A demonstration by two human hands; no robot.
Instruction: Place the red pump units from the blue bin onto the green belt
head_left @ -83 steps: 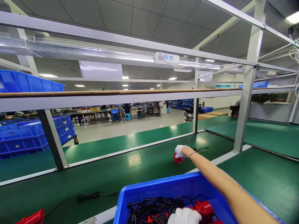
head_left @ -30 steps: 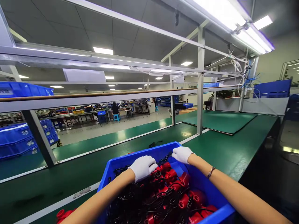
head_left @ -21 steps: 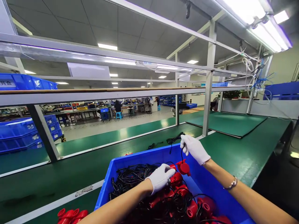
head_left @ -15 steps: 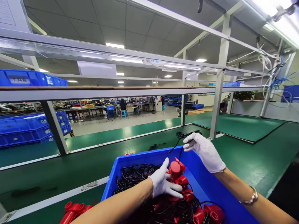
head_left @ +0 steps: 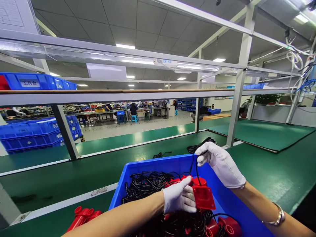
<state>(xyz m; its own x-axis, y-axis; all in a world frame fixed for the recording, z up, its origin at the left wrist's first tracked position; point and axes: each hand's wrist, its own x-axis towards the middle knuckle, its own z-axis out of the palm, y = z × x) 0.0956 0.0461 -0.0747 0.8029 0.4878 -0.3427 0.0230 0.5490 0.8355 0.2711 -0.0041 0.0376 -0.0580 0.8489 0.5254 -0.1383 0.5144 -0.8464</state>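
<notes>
At the lower right of the frame, the right hand (head_left: 221,164), in a white glove, pinches a coiled black cable (head_left: 201,144) between thumb and fingers. The coil sticks out to the left of the fingertips and behind them, and a strand runs down to a red piece (head_left: 203,198) with a square plate, which sits tilted over a blue bin (head_left: 219,188) at the lower centre. The left hand (head_left: 179,196), also gloved, is held wide with the thumb raised and the palm towards the red piece, just beside its left edge; whether the fingers touch it cannot be told.

In the bin, black cords (head_left: 145,182) lie tangled along the left, and more red parts (head_left: 230,227) lie among cords at the bottom right. A silver bracelet (head_left: 278,215) circles the right wrist.

Red tubular parts (head_left: 82,217) rest at the lower left, beside the left forearm. Beyond the bin, a small black lead (head_left: 161,154) lies on the green tabletop (head_left: 98,171). Blue crates (head_left: 37,136) are stacked at the left, below a shelf (head_left: 138,95) that carries a labelled blue tray (head_left: 46,82).
</notes>
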